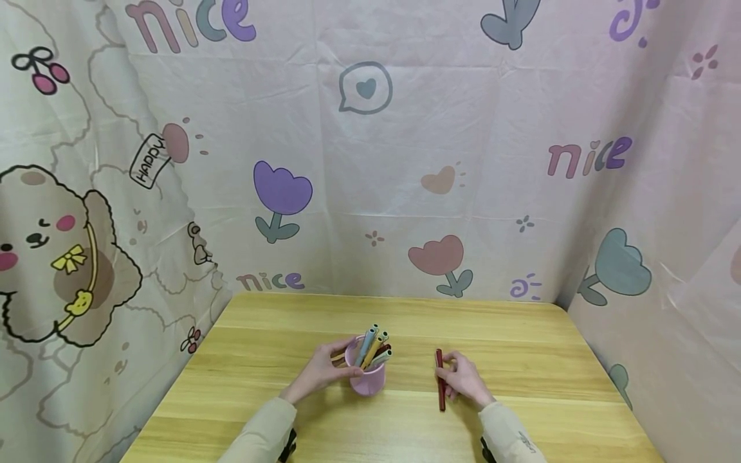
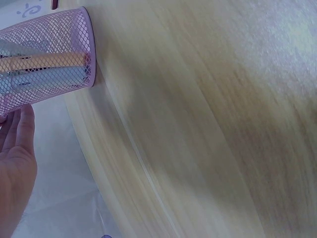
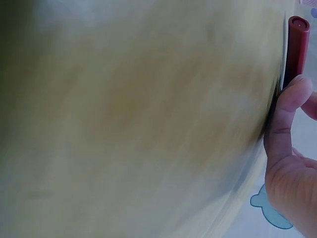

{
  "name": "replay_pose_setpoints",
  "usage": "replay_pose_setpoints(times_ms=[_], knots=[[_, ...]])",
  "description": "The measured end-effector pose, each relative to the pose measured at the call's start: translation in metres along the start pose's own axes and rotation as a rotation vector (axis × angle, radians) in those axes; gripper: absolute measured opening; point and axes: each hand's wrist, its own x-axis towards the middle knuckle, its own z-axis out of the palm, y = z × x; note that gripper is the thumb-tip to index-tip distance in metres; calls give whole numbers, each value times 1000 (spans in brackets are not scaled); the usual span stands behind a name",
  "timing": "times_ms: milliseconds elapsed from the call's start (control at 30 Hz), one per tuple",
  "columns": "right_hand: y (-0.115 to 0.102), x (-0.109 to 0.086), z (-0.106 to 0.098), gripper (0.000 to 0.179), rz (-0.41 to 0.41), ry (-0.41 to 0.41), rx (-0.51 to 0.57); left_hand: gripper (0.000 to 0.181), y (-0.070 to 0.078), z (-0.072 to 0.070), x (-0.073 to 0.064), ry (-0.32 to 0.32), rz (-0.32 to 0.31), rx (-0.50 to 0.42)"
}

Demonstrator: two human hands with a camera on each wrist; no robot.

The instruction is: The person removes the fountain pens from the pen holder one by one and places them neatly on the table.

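Note:
My left hand (image 1: 318, 373) holds the side of a pink mesh pen cup (image 1: 368, 384), thumb across its front near the rim. Several pens stand in the cup, among them a yellow-orange one (image 1: 372, 354) and a light blue one (image 1: 365, 347). Through the mesh (image 2: 81, 34) their lower ends show in the left wrist view. Whether the cup's base touches the table is hard to tell. To the right of the cup, my right hand (image 1: 465, 381) pinches a dark red pen (image 1: 442, 395) between thumb and fingers at the tabletop. One pen end (image 3: 298, 37) sticks out past the thumb.
A light wooden table (image 1: 278, 321) lies beneath both hands, with its far edge against a printed cloth backdrop (image 1: 370, 193). More of the same cloth hangs at the left and right sides. Bare wood lies between the cup and the red pen.

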Motion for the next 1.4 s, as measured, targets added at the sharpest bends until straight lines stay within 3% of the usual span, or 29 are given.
replay_pose_setpoints(times_ms=[600, 1267, 1400], knots=[[4, -8, -6, 46, -26, -66, 89, 78, 0, 0, 0, -13, -23, -31], [-14, -17, 2, 40, -96, 32, 47, 83, 1, 0, 0, -4, -36, -27], [-21, -19, 4, 39, -126, 32, 78, 82, 1, 0, 0, -6, -42, -42]])
